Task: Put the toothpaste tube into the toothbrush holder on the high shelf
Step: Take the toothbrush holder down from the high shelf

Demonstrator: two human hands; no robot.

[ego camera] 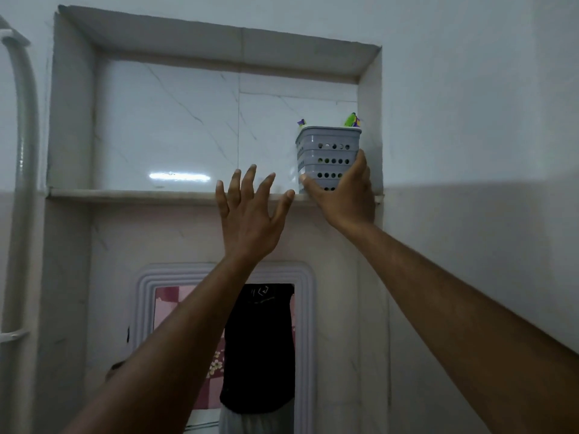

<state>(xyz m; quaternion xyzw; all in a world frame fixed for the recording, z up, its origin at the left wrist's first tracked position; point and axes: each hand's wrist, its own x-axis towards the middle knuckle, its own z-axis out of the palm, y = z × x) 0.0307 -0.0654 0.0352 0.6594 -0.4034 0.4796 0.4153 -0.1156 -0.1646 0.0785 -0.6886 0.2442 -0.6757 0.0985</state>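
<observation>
A grey perforated toothbrush holder [327,155] stands at the right end of the high shelf [131,193], inside a tiled wall niche. Two coloured tips stick out above its rim: a purple and yellow one [301,123] on the left, a green and yellow one [351,119] on the right. Which of them is the toothpaste tube I cannot tell. My right hand [341,195] is wrapped around the holder's lower part, thumb on its left side. My left hand [250,214] is raised in front of the shelf edge, fingers spread, holding nothing.
The niche's right wall [371,120] sits close against the holder. A white pipe [22,151] runs up the far left. Below the shelf hangs a white-framed mirror [225,339] that reflects a person in a dark shirt.
</observation>
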